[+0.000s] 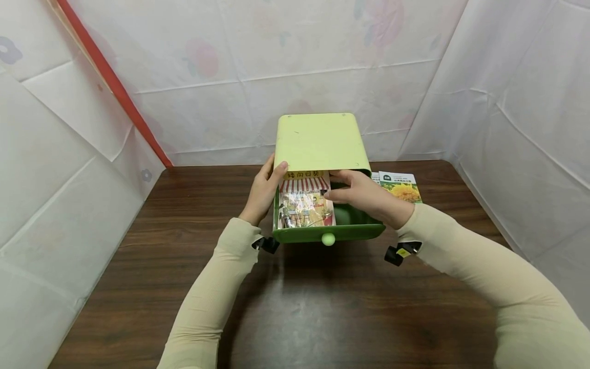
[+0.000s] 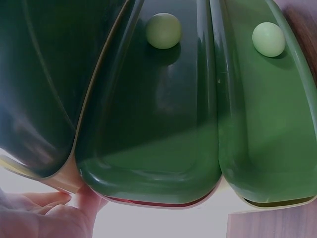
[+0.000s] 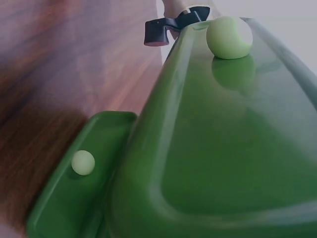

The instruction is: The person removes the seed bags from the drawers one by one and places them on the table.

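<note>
A small drawer cabinet with a pale yellow-green shell [image 1: 320, 141] stands at the back of the table, its dark green top drawer [image 1: 329, 234] pulled out. Inside, on the left, lies a glossy seed packet [image 1: 304, 207] with a striped awning picture; its far end goes under the shell. My right hand [image 1: 364, 195] reaches into the drawer and pinches the packet's right edge, some fingertips hidden. My left hand [image 1: 264, 192] rests along the cabinet's left side, thumb by the top front edge. In the left wrist view, left fingers [image 2: 49, 199] touch the shell's side.
More seed packets [image 1: 400, 186], the front one with a yellow flower, lie right of the cabinet. Below the pulled-out drawer, two closed drawers show round knobs, the middle knob [image 2: 163, 30] and the bottom knob [image 2: 268, 39]. A white patterned curtain [image 1: 258, 61] stands behind.
</note>
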Action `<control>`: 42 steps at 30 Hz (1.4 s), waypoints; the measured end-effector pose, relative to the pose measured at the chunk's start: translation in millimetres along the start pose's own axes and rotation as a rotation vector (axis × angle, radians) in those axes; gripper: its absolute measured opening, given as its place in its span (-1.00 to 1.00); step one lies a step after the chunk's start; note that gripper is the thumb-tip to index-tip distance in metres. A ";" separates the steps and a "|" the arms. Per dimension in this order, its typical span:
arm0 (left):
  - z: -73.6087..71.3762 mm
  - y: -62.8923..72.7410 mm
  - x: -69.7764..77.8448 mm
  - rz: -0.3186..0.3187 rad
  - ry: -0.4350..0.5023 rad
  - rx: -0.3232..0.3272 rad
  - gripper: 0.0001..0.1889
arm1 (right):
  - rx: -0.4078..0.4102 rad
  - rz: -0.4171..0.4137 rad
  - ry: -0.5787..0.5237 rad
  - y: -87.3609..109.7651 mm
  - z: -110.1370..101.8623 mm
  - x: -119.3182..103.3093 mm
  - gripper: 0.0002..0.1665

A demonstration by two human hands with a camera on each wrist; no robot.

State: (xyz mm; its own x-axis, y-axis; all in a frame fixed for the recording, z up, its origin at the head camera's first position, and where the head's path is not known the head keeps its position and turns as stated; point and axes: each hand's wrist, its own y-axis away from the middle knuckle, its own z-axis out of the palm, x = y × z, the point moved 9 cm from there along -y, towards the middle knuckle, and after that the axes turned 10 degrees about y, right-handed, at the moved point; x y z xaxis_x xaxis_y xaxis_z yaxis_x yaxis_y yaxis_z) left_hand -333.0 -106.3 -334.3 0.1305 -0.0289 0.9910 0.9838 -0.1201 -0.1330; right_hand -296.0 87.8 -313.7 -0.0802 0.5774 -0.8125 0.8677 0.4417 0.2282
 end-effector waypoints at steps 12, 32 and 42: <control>10.2 16.7 25.1 -0.023 -0.011 -0.006 -0.29 | -0.019 0.020 -0.206 -7.4 4.0 1.3 -0.12; 7.6 16.7 23.6 -0.023 -0.027 0.000 -0.29 | -0.055 0.135 -0.218 -12.6 14.7 12.1 0.04; 6.6 17.1 24.6 -0.025 -0.042 0.005 -0.28 | 0.019 0.108 -0.147 -10.5 2.5 8.5 -0.08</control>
State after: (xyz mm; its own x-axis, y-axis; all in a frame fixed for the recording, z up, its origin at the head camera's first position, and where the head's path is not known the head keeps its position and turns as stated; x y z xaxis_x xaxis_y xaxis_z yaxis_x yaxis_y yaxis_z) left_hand -312.2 -102.5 -312.1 0.1109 0.0162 0.9937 0.9875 -0.1149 -0.1083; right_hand -304.5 86.4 -324.3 0.0851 0.5138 -0.8537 0.8764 0.3689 0.3094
